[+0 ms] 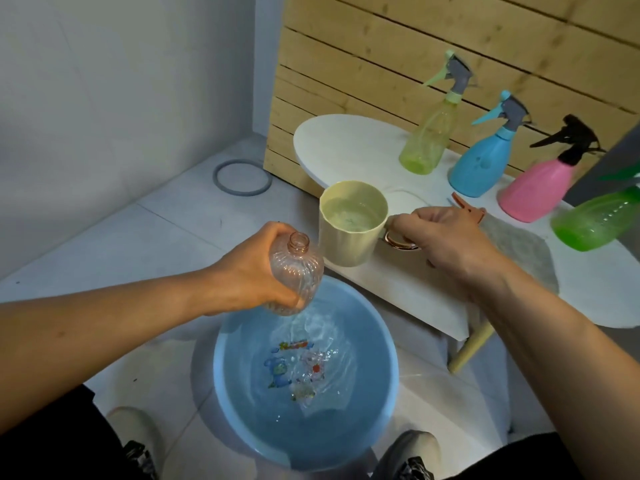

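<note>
My left hand [252,271] grips a clear pinkish ribbed bottle [298,268] with no cap, its open neck pointing up, held above a blue basin [228,386]. My right hand [446,237] holds a pale yellow cup [346,244] by its copper-coloured handle, just right of the bottle's neck. The cup is upright and has water in it. The basin stands on the floor between my feet and holds rippling water over a cartoon print.
A low white table [346,143] stands at the right, with yellow-green [429,140], blue [481,164], pink [536,192] and green [595,220] spray bottles on it. A pink sprayer head [467,206] lies behind my right hand. Wooden slats back the table. A grey ring [242,177] lies on the floor.
</note>
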Tool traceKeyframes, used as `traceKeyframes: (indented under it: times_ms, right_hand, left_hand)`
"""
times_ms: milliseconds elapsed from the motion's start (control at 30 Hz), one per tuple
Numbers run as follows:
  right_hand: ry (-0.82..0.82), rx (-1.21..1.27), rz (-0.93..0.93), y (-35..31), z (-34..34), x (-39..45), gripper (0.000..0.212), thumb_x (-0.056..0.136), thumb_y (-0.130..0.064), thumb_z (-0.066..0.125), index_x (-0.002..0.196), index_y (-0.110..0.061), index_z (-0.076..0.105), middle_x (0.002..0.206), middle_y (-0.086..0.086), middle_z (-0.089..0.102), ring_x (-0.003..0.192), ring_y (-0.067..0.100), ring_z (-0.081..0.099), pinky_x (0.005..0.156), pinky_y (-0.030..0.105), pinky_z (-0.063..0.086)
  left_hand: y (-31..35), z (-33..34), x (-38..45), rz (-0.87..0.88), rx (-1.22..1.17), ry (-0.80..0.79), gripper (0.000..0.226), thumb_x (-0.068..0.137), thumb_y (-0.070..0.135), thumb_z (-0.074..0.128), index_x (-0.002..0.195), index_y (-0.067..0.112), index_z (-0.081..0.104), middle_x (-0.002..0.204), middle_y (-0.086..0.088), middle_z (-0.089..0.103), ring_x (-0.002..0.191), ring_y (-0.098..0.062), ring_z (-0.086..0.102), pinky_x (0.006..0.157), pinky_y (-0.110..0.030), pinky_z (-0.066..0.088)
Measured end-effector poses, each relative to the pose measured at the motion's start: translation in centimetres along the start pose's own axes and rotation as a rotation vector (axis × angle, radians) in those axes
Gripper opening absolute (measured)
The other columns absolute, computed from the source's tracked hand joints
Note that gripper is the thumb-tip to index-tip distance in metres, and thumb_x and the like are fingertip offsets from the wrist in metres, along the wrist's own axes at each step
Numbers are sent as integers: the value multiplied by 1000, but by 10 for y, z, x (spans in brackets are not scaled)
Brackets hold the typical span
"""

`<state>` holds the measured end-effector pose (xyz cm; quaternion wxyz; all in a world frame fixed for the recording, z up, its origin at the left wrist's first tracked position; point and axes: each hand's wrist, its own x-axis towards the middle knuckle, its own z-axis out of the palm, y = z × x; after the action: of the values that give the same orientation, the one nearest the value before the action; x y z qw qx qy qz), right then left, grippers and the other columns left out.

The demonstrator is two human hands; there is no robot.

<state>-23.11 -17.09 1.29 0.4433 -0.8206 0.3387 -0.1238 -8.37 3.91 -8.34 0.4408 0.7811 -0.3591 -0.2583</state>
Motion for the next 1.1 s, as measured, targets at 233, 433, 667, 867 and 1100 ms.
traceKeyframes:
  times_ms: [233, 433, 667, 867, 1100]
  right_hand:
    - [73, -147, -100, -4, 5, 1, 41, 82, -42, 74, 74, -3, 63, 54, -5, 45, 46, 8, 35, 50, 27, 31]
    - [117, -293, -150, -8, 9, -1, 39, 83, -41, 72, 60, -15, 56, 41, -13, 42, 42, 7, 39, 51, 27, 32]
    - [161, -355, -201, -8, 12, -4, 39, 83, -41, 70, 61, -12, 55, 48, -8, 44, 51, 13, 40, 53, 31, 34]
    - [210, -434, -253, -13, 14, -8, 34, 83, -38, 67, 66, -9, 60, 56, 2, 53, 56, 16, 45, 56, 28, 38]
    - [225, -450, -268, -14, 16, -9, 33, 83, -40, 67, 63, -15, 61, 57, -1, 55, 61, 18, 50, 59, 33, 41]
  left_hand:
    - [-4, 2, 4, -2, 3, 4, 99, 54, 19, 99, 132, 39, 42, 120, 16, 57, 107, -6, 61, 83, -27, 60]
    - [-3, 5, 3, 1, 5, -24, 99, 55, 18, 98, 134, 38, 42, 119, 16, 59, 107, -3, 62, 84, -25, 59]
    - [-1, 4, 1, -5, 6, -31, 99, 56, 18, 98, 135, 37, 41, 119, 15, 59, 107, -5, 62, 86, -29, 60]
    - [0, 3, 0, -6, 2, -34, 99, 56, 18, 99, 136, 35, 41, 118, 14, 59, 106, -4, 61, 83, -27, 61]
    - [0, 3, -2, -4, 16, -30, 99, 57, 18, 98, 135, 37, 41, 119, 16, 57, 106, -2, 59, 84, -25, 59]
